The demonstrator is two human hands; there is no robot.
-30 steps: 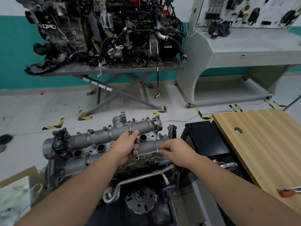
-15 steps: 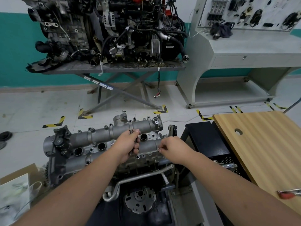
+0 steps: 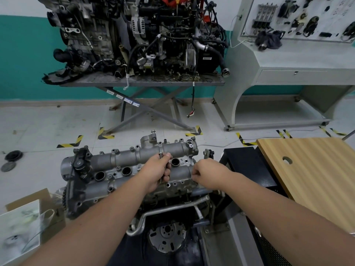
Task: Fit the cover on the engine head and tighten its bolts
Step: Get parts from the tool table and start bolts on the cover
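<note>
Two bare hands are working on the cover [image 3: 134, 156], a grey cast piece that is sitting on top of the engine head [image 3: 119, 191] in the lower middle of the view. The left hand [image 3: 156, 172] is clenched round a bunch of bolts [image 3: 161, 156], with one bolt head sticking up above the thumb and a shank showing below the fingers; this hand is resting against the cover between its two long tubes. The right hand [image 3: 208, 172] is lying just beside it, at the cover's right end, with thumb and fingertips pinched together over the near edge. What that grip is pinching is too small to tell. Open round wells are showing in the cover's middle channel, and one more bolt is standing up from the raised housing at the far side.

To the right, a wooden table [image 3: 311, 169] with a round hole is standing near a black stand [image 3: 247, 166]. Beyond, across the tiled floor, a complete engine [image 3: 138, 35] is sitting on a grey scissor-leg table [image 3: 142, 81], well apart from the work. A cardboard box [image 3: 30, 212] is lying at the lower left.
</note>
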